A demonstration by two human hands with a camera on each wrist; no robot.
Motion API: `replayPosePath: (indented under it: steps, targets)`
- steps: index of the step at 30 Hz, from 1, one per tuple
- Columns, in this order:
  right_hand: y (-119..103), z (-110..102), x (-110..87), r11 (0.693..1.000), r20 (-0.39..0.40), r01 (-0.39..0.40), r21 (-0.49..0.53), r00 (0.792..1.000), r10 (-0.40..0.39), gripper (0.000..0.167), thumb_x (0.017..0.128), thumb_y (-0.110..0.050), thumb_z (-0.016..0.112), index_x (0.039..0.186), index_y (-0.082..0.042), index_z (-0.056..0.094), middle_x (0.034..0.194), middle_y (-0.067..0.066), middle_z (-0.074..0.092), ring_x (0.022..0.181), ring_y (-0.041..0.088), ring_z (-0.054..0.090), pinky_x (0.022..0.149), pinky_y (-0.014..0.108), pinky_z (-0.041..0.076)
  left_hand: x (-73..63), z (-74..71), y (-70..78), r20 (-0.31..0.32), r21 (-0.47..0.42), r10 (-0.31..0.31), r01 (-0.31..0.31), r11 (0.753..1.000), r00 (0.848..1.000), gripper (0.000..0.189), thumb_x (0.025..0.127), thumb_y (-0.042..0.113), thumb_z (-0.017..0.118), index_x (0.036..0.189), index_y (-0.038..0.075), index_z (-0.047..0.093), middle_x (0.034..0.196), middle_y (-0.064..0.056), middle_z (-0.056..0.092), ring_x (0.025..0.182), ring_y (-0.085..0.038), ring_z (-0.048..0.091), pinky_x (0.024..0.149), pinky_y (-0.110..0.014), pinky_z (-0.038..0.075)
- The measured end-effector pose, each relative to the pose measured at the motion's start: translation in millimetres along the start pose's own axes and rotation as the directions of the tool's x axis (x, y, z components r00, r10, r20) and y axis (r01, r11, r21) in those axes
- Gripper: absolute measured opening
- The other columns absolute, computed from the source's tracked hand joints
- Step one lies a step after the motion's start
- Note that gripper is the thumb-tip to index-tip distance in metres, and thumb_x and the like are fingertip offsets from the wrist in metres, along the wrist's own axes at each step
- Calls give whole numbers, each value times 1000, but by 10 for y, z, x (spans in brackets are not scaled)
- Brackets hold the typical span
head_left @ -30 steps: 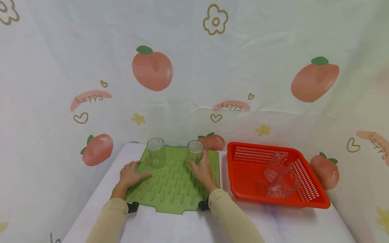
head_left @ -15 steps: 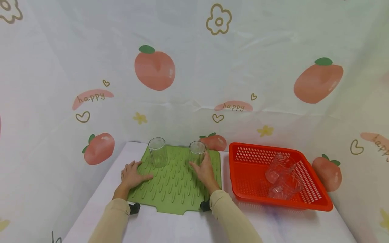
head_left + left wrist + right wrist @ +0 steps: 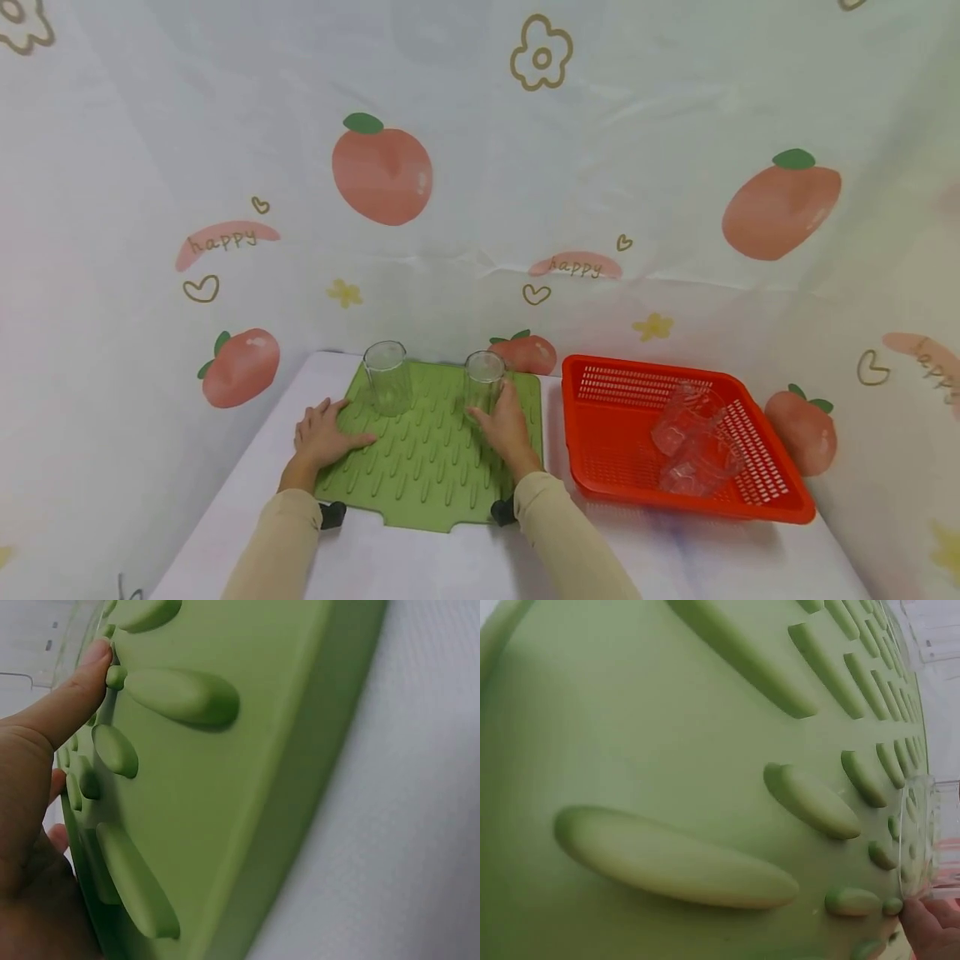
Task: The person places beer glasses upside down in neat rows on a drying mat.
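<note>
Two clear drinking glasses stand upright near the far edge of a green ridged drying mat (image 3: 420, 467). At the right-hand glass (image 3: 483, 385), my right hand (image 3: 507, 429) holds the lower part, thumb in front and fingers along its right side. In the right wrist view a fingertip touches this glass (image 3: 919, 847) close to its base. The left-hand glass (image 3: 388, 387) is untouched. My left hand (image 3: 322, 436) rests at the mat's left edge, fingers spread and thumb extended over the ridges. In the left wrist view the thumb (image 3: 71, 697) lies along the mat.
To the right of the mat stands a red perforated plastic basket (image 3: 611, 467). It contains clear glasses (image 3: 697, 462) lying tilted against each other. A white table (image 3: 420, 571) lies beneath, with a printed white cloth (image 3: 465, 167) rising behind it.
My right hand sits slightly lower on the glass, and my left thumb has shifted slightly nearer. Both glasses and the mat keep their places.
</note>
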State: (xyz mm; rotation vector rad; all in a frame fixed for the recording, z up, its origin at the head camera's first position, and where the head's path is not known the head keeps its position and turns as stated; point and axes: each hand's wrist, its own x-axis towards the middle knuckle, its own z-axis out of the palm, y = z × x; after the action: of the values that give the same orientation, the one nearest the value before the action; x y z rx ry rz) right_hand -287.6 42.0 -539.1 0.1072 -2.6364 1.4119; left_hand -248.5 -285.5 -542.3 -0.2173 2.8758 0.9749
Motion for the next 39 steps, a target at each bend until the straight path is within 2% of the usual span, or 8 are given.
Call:
replayPosePath:
  steps: [6,12,19,25,30,35,39]
  targets:
    - [-58,14,-5,999,20,-52,-1,998,52,84,92,-27,77,154,0,27,156,26,41,141,44,47,108,59,46,1,-12,-14,1,-15,-4,4,1000,1000,108,78,57,82,158,7,29,166,-32,5,151,-61,-6,117,-77,2]
    - [-81,-13,-14,998,23,-64,-18,998,65,86,92,-27,78,155,1,26,157,25,40,141,44,47,108,59,46,10,1,-14,3,-16,0,0,1000,1000,110,78,59,81,158,6,29,166,-33,5,151,-61,-6,117,-78,2]
    - [-162,-128,-22,998,96,-60,-24,993,62,95,90,-28,80,158,2,20,161,26,33,147,44,40,113,60,42,-20,-6,10,11,-13,-6,6,1000,1000,108,79,57,81,159,7,29,166,-33,4,151,-61,-7,117,-78,3]
    - [-285,-261,-37,995,180,-89,-55,979,97,102,94,-34,75,162,2,9,166,28,23,152,44,31,119,59,37,-34,-35,45,13,-14,-1,1,1000,1000,106,80,55,81,159,7,29,166,-33,5,151,-62,-6,117,-78,4]
    - [-399,-367,-41,998,181,-12,-60,983,22,104,92,-33,77,162,2,8,163,31,28,149,45,36,117,61,38,-36,-47,38,11,-1,-4,4,1000,1000,107,80,56,81,159,7,29,166,-34,5,151,-62,-6,117,-78,3]
    - [-521,-470,-70,979,150,61,-194,988,-32,108,89,-39,79,160,5,10,157,34,35,143,48,43,115,59,41,-35,-54,26,8,-6,2,-2,1000,1000,107,79,57,81,158,6,29,165,-34,4,150,-62,-7,117,-78,3]
    - [-606,-578,-125,934,157,103,-342,986,-52,109,89,-48,77,159,6,13,158,33,34,145,48,39,118,58,39,-39,-54,27,9,-6,3,-3,1000,1000,108,79,57,81,159,6,29,166,-34,4,151,-62,-7,117,-78,2]
